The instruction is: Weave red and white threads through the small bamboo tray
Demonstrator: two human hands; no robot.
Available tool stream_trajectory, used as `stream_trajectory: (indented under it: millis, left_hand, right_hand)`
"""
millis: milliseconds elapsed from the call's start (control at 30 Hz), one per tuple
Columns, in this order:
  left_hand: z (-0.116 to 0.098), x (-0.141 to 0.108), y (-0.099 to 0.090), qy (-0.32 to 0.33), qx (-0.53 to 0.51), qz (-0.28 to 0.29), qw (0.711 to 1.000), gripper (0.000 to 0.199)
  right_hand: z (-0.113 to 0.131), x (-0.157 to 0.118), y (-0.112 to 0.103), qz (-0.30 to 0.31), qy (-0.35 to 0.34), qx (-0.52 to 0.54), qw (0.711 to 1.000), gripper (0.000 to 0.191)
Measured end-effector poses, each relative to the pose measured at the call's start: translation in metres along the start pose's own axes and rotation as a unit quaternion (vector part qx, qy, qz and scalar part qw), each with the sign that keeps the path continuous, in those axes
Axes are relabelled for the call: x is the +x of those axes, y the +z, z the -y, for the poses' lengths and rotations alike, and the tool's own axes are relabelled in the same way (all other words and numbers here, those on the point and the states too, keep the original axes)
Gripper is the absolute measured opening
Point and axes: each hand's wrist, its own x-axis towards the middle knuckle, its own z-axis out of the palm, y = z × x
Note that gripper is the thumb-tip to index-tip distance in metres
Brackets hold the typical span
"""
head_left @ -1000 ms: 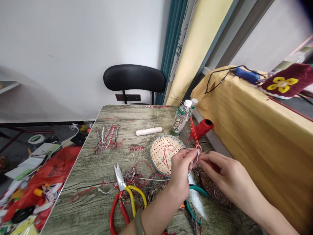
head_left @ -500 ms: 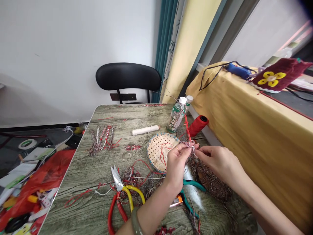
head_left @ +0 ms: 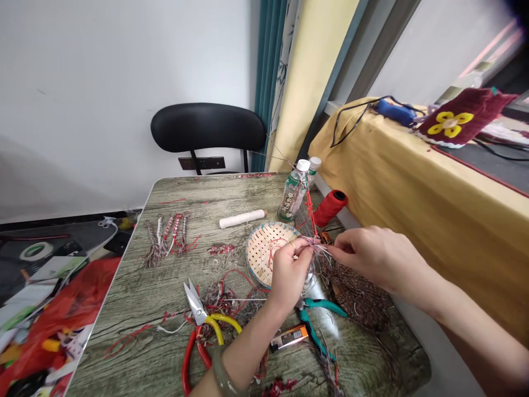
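My left hand (head_left: 290, 268) pinches a bundle of thin cords (head_left: 316, 242) between thumb and fingers, above the right rim of a woven basket (head_left: 258, 253). To its right, my right hand (head_left: 367, 255) has thumb and forefinger closed on pale strand ends of the same cords. A taut red cord (head_left: 309, 207) runs from the work up to a plastic bottle (head_left: 293, 194) with a white cap. Below the hands lies a brown mass of thread (head_left: 359, 295). Teal-handled pliers (head_left: 322, 304) rest under it, their tips partly hidden by tangled thread.
Red-and-yellow-handled scissors (head_left: 198, 311), a lighter (head_left: 289, 337) and tangled thread scraps (head_left: 219, 298) lie near my left forearm. Farther off are a white thread roll (head_left: 243, 219), a red spool (head_left: 330, 208) and several braided pieces (head_left: 176, 231). A black chair (head_left: 209, 128) stands behind the table.
My right hand has moved slightly away from the left, and the pale strands now fan out between them. The view has shifted a little, uncovering more of the lighter.
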Motion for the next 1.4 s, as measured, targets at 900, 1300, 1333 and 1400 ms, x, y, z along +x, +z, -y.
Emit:
stream_trajectory:
  millis: [900, 1300, 1333, 1400]
  left_hand:
    - [-0.008, 0.003, -0.004, -0.082, -0.225, 0.059, 0.969, 0.011]
    - [-0.014, -0.003, 0.002, -0.089, -0.315, 0.078, 0.942, 0.016]
    - [-0.015, -0.003, 0.002, -0.089, -0.323, 0.080, 0.939, 0.017]
    - [-0.016, -0.005, 0.003, -0.081, -0.337, 0.079, 0.935, 0.018]
  right_hand:
    - [0.003, 0.000, 0.037, 0.014, -0.032, 0.160, 0.987, 0.035]
    - [0.023, -0.005, 0.042, -0.003, 0.046, 0.160, 0.986, 0.025]
    - [0.024, -0.006, 0.044, -0.007, 0.051, 0.179, 0.982, 0.024]
    - [0.026, -0.007, 0.048, -0.018, 0.050, 0.236, 0.970, 0.025]
